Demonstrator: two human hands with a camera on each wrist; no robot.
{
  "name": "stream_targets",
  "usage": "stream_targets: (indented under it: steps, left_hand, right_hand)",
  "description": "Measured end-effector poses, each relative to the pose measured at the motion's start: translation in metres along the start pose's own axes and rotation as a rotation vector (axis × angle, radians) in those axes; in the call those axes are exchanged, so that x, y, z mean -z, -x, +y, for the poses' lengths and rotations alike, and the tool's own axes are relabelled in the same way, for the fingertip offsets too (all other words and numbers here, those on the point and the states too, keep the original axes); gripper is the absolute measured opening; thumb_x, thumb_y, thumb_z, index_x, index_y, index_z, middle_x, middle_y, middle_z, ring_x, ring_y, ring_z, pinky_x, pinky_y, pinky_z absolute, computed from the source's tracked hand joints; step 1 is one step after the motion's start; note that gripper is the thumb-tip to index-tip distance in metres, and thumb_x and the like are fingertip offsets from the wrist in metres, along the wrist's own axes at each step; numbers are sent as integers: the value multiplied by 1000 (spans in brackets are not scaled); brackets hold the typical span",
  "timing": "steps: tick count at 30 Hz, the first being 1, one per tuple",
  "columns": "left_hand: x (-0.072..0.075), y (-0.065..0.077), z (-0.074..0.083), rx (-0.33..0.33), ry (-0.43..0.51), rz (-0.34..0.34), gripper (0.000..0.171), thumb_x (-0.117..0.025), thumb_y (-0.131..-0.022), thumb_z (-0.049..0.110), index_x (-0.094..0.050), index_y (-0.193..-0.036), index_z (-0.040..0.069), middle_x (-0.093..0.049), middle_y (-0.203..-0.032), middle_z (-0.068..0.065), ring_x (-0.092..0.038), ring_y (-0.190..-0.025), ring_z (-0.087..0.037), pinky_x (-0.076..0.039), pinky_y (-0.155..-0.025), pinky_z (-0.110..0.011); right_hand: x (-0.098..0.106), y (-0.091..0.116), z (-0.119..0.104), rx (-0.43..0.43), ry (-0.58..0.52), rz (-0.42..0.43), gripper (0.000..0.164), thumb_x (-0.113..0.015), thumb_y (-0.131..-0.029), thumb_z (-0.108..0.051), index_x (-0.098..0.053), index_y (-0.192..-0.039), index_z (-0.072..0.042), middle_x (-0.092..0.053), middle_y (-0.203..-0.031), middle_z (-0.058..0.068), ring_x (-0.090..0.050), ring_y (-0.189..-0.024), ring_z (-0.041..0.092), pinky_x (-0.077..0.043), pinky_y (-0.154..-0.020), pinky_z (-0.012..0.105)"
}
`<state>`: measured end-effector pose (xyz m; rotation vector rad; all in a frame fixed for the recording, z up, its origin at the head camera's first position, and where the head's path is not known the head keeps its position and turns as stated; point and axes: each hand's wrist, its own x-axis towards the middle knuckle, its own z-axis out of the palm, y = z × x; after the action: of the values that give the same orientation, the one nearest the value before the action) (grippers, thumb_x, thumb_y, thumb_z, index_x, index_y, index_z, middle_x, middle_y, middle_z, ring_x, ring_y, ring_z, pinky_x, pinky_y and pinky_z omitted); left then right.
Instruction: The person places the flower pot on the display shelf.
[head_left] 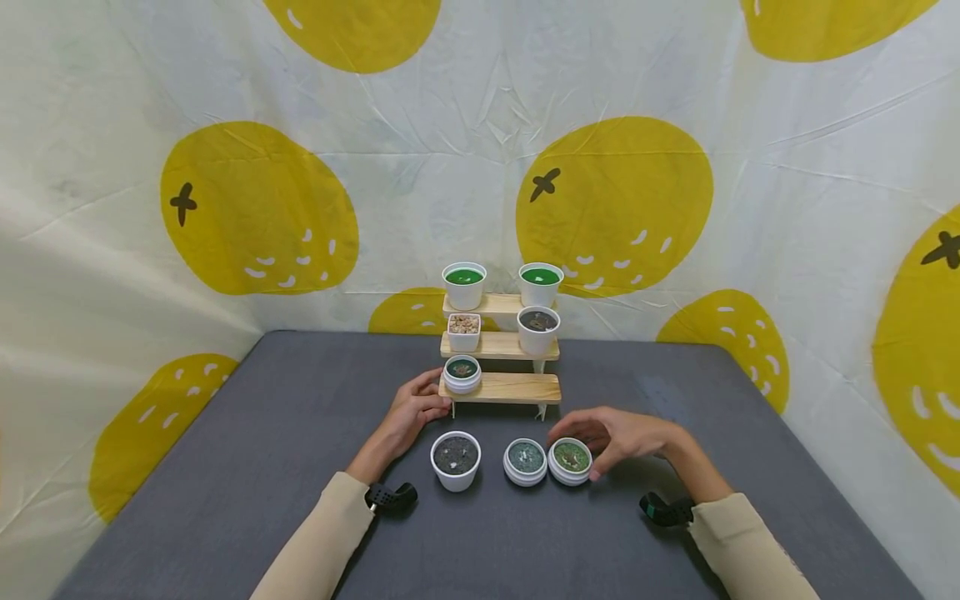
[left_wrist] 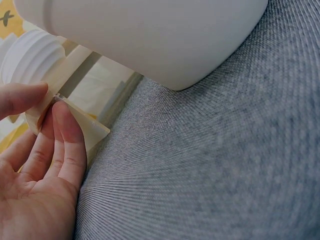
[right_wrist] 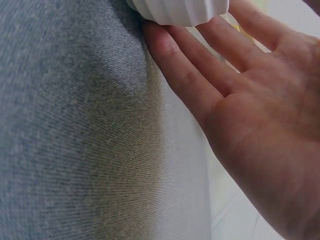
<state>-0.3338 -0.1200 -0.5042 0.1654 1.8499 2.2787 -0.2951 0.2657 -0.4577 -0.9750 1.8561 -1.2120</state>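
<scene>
In the head view, my left hand [head_left: 408, 414] is at the left end of a three-step wooden display stand [head_left: 521, 385]. The left wrist view shows its thumb and fingers pinching the end of the lowest step [left_wrist: 82, 122]. A round ridged white pot [head_left: 462, 383] sits on that step, close above the fingers. My right hand [head_left: 630, 435] is around a low white pot with green-speckled contents [head_left: 571, 457], thumb at its near right side and fingers behind. In the right wrist view, fingertips touch the pot's ridged side [right_wrist: 182, 11] low by the table.
Left of the held pot stands a similar pot with grey-green contents [head_left: 525, 461]. A taller white cup of dark contents [head_left: 455, 461] is before the stand. Upper steps carry two green-filled cups [head_left: 465, 290], a square tub [head_left: 463, 333] and a dark-filled cup [head_left: 537, 332]. Patterned cloth hangs behind.
</scene>
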Motion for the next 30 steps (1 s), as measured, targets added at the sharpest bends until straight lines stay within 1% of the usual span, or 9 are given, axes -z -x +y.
stream_targets:
  steps: [4,9,11,13,18,21,25,30]
  left_hand:
    - [0,0,0,1,3,-1,69,-65,-88,-5,-46,-153,6,-66,-93,-2,-65,-83,-14,-58,-77,-26]
    - [0,0,-1,-3,-2,-5,69,-65,-88,-5,-46,-153,6,-66,-93,-2,-65,-84,-13,-58,-77,-26]
    - [0,0,-1,-3,-5,-3,69,-65,-88,-5,-46,-153,6,-66,-93,-2,-65,-84,-14,-58,-77,-26]
    - [0,1,0,-3,-9,1,69,-65,-88,-4,-46,-153,7,-66,-93,-2,-65,-84,-14,-58,-77,-26]
    - [0,1,-1,-3,-8,5,68,-66,-87,-4,-47,-152,6,-67,-94,-3,-65,-83,-14,-58,-77,-26]
    - [0,0,-1,-3,-5,2,68,-66,-87,-4,-47,-152,5,-67,-94,-3,-65,-83,-14,-58,-76,-26]
    - [0,0,0,-1,-9,-8,70,-66,-87,-3,-45,-154,5,-67,-95,-3,-66,-83,-14,-58,-76,-25]
    - [0,0,1,8,-12,-10,70,-65,-88,-3,-44,-154,4,-66,-94,-2,-65,-83,-13,-58,-76,-25]
  right_hand:
    - [0,0,2,-23,26,11,71,-81,-86,-6,-48,-148,1,-52,-151,23,-51,-140,21,-46,-109,27]
    - [-1,-1,2,-76,91,35,69,-83,-84,-10,-53,-147,-6,-55,-150,18,-50,-140,29,-44,-108,29]
    - [-2,-1,3,-81,101,39,70,-83,-84,-11,-53,-147,-6,-55,-150,17,-50,-139,28,-44,-108,29]
    - [-1,-1,3,-80,99,38,71,-83,-84,-10,-53,-147,-6,-55,-150,17,-51,-138,24,-44,-107,28]
    - [-1,-2,5,-37,56,11,71,-81,-85,-6,-50,-148,-1,-53,-151,21,-56,-132,13,-46,-106,26]
    - [-1,-3,7,-11,30,-5,70,-80,-86,-4,-49,-148,0,-52,-151,22,-57,-130,10,-48,-105,26]
    - [-1,-3,10,31,13,-17,68,-79,-86,-2,-50,-147,1,-52,-149,26,-58,-129,11,-49,-104,26]
    - [0,-4,11,53,-20,-32,66,-78,-86,1,-51,-146,3,-52,-148,29,-58,-129,12,-49,-105,27]
